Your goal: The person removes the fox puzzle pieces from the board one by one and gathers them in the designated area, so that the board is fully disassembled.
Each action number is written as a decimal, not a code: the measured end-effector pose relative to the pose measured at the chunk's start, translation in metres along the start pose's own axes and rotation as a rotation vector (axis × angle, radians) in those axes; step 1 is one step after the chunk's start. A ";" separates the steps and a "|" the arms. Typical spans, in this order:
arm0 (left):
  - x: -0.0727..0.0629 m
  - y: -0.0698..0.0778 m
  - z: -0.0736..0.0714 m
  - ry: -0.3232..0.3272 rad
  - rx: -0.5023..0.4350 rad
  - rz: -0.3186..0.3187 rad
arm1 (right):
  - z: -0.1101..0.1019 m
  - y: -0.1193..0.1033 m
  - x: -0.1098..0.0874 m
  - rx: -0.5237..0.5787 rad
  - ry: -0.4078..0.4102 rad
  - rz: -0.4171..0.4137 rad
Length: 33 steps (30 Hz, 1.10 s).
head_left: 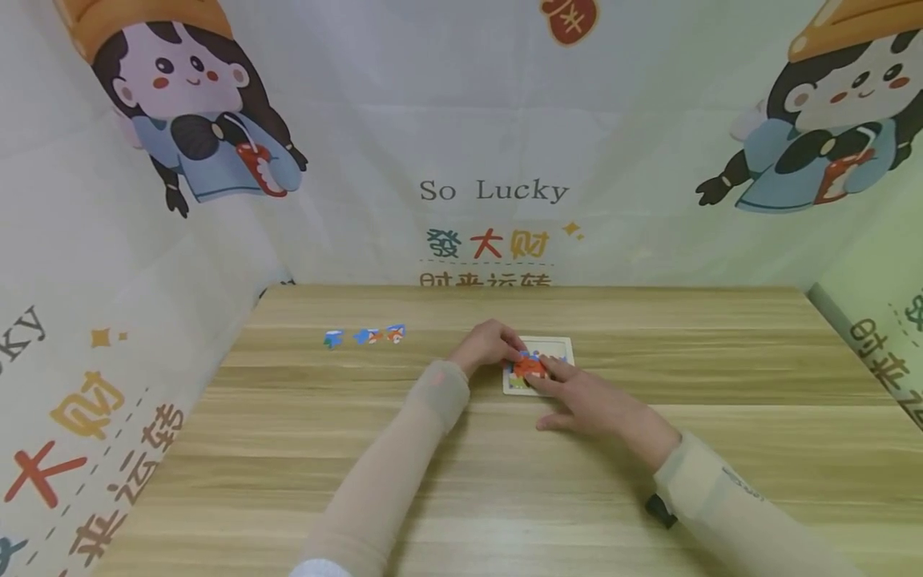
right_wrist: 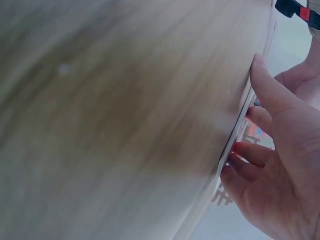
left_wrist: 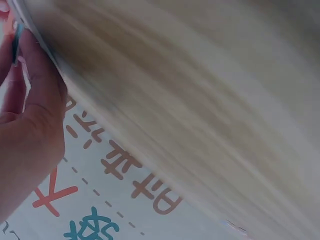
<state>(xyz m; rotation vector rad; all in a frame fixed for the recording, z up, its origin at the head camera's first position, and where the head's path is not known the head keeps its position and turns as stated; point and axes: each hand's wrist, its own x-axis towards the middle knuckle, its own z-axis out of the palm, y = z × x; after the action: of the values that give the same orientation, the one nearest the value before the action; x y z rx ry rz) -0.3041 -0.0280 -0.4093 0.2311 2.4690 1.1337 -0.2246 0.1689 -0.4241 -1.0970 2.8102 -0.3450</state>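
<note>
Nearest to us lie the left sleeve point(head_left: 392, 473) and the right sleeve point(head_left: 750, 505), both of smooth beige cloth; the right one bears a small dark print too tiny for us to read. A black object point(head_left: 660, 510) sits under its cuff. Beyond them we see the left hand point(head_left: 489, 343) at the left rim of a tray point(head_left: 570, 351), finger and thumb pinching a thin, flat piece point(left_wrist: 18, 44) with a teal edge. The right hand point(head_left: 594, 394) grips nothing: its fingers reach, spread, over the tray's right side, and its thumb lies near the front edge.

The tray is square and shallow, with a pale rim, and stands on the table point(head_left: 505, 497) between the hands; inside it we make out red-orange, blue and green pieces point(head_left: 530, 367), partly covered by fingers. Well to the left, loose pieces point(head_left: 396, 334) lie in a short row, jagged in outline, in blue, orange, white and green.

The table has a streaky, light wood grain. Behind it hangs a creased white cloth point(head_left: 360, 144) printed with cartoon figures point(head_left: 205, 112), where we read "So Lucky" point(head_left: 493, 191), "發大财" point(head_left: 489, 244) and, cut by the table's edge, "时来运转" point(head_left: 485, 280).
</note>
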 end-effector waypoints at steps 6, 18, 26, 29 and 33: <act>0.001 0.000 0.001 0.024 -0.073 -0.064 | 0.001 0.001 -0.001 -0.007 0.016 -0.012; -0.009 -0.008 -0.016 0.096 -0.155 -0.048 | 0.000 -0.002 -0.001 -0.016 0.003 -0.012; -0.029 -0.030 -0.051 0.135 -0.268 -0.017 | -0.002 -0.001 -0.001 0.009 -0.023 0.020; -0.038 -0.042 -0.066 0.165 -0.271 -0.032 | -0.002 -0.001 -0.001 0.016 -0.031 0.026; -0.053 -0.061 -0.087 0.213 -0.230 -0.039 | -0.002 -0.002 -0.001 0.024 -0.038 0.034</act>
<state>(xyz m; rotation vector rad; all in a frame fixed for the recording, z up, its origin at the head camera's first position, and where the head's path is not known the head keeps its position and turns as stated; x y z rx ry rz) -0.2927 -0.1440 -0.3891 -0.0059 2.4799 1.4786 -0.2235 0.1684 -0.4222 -1.0381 2.7804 -0.3498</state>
